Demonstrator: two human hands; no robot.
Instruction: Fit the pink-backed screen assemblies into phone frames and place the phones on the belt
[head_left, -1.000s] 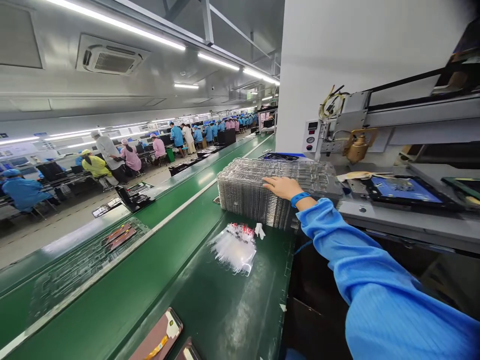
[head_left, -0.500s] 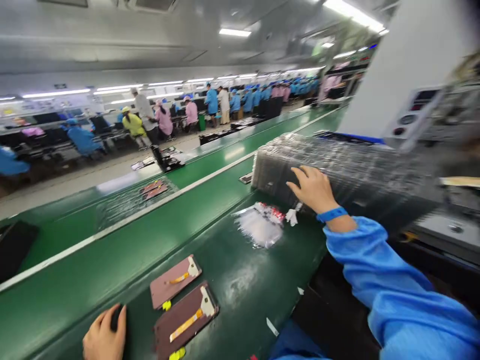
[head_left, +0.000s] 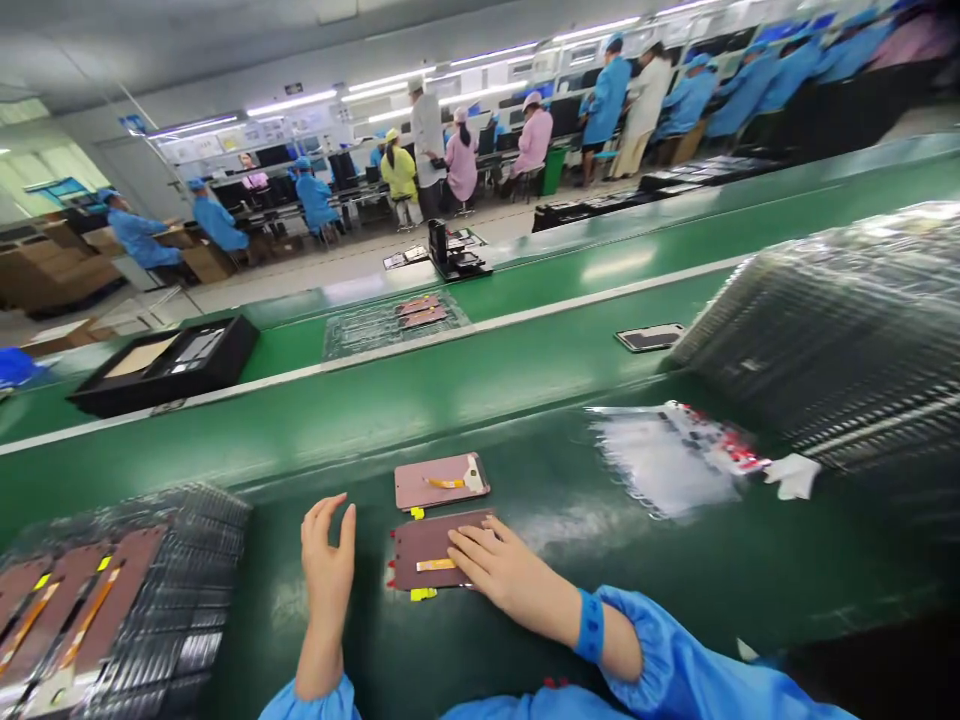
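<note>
Two brownish phone screens with orange ribbon cables and yellow tabs lie on the dark green work mat: the far phone screen (head_left: 441, 481) and the near phone screen (head_left: 420, 545). Across the right end of the near one lie the outstretched fingers of my right hand (head_left: 510, 575), covering that end. My left hand (head_left: 328, 560) is held to the left of both screens, empty, thumb and fingers apart. Farther left, a stack of clear plastic trays (head_left: 202, 540) has several similar phone screens (head_left: 112, 590) on top.
A pile of clear film pieces with red tabs (head_left: 675, 455) lies to the right, beside a crumpled white scrap (head_left: 793, 476). Behind them rises a tall stack of clear trays (head_left: 840, 340). A green conveyor (head_left: 517, 355) runs across, carrying a black box (head_left: 169, 365). Co-workers sit and stand beyond.
My right hand has left the tray stack and come down onto the near phone screen. My left hand, earlier around a small black object, is now empty. The view has swung left.
</note>
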